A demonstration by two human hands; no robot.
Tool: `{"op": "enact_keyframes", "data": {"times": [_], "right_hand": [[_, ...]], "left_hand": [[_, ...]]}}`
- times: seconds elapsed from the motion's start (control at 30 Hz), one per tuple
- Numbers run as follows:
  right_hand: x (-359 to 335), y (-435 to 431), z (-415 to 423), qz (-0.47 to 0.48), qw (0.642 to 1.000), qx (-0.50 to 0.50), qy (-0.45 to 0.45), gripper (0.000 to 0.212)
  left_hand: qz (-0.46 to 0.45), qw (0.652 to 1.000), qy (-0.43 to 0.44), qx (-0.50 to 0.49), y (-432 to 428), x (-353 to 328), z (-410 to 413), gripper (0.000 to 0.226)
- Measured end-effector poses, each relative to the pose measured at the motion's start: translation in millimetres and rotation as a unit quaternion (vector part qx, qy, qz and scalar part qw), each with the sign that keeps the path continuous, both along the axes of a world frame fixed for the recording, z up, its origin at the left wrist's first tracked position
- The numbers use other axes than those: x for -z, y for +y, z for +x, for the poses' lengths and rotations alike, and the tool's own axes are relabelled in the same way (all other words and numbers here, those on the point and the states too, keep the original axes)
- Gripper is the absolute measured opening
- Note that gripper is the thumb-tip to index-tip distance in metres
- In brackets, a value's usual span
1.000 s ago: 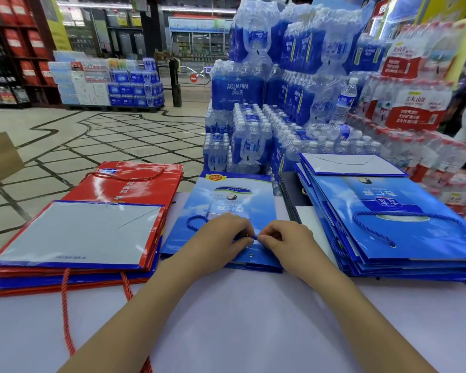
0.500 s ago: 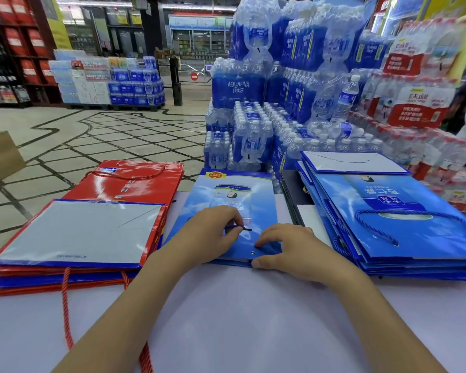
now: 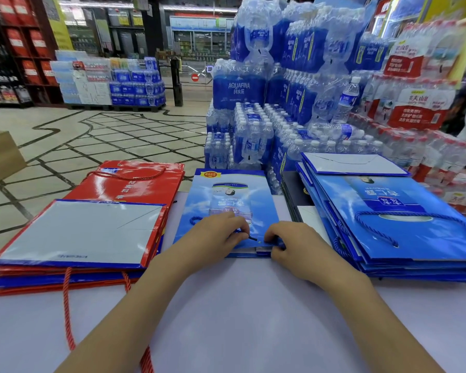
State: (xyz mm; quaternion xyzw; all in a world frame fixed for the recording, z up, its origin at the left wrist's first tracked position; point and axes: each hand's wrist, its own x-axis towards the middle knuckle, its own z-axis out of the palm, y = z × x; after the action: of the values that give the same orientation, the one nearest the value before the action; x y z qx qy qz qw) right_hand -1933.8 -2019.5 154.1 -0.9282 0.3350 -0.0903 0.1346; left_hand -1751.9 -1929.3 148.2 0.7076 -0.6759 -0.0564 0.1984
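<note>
Head view, hands [image 3: 218, 235] [image 3: 297, 246] pinch bag [image 3: 228, 200], cord [image 3: 193, 220] mostly hidden

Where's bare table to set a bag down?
Bare: the near tabletop, in front of the red bag stack, middle blue bag and blue bag stack. Narrow strip between red stack and middle bag. Crowded: left hand and right hand on the middle bag; water packs block beyond.

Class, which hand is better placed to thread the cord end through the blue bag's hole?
The left hand: it pinches the blue cord, tip beside the hole. The right hand grips the blue bag, steadying it.
</note>
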Motion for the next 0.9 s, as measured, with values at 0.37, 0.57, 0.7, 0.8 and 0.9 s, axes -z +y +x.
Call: {"op": "enact_keyframes", "data": {"times": [0.37, 0.57, 0.7, 0.8, 0.9], "right_hand": [[1.6, 3.6, 4.4, -0.064, 0.998, 0.026, -0.010, 0.035], [-0.1, 4.4, 3.5, -0.072, 0.997, 0.023, -0.035, 0.025], [-0.5, 5.8, 4.4, -0.070, 0.997, 0.018, -0.037, 0.031], [-0.1, 5.9, 4.6, -0.076, 0.997, 0.015, -0.031, 0.037], [0.2, 6.3, 4.3, -0.079, 0.996, 0.011, -0.027, 0.037]], "left_hand": [[0.038, 0.999, -0.001, -0.011, -2.7, 2.3, -0.9, 0.010], [0.033, 0.996, -0.078, -0.012, -1.6, -3.1, -6.0, 0.017], [0.014, 0.991, -0.135, -0.021, -1.5, -3.3, -7.3, 0.017], [0.006, 0.985, -0.169, -0.033, -3.3, -3.4, -9.0, 0.018], [-0.001, 0.986, -0.165, -0.035, -3.3, -2.3, -9.8, 0.016]]}}
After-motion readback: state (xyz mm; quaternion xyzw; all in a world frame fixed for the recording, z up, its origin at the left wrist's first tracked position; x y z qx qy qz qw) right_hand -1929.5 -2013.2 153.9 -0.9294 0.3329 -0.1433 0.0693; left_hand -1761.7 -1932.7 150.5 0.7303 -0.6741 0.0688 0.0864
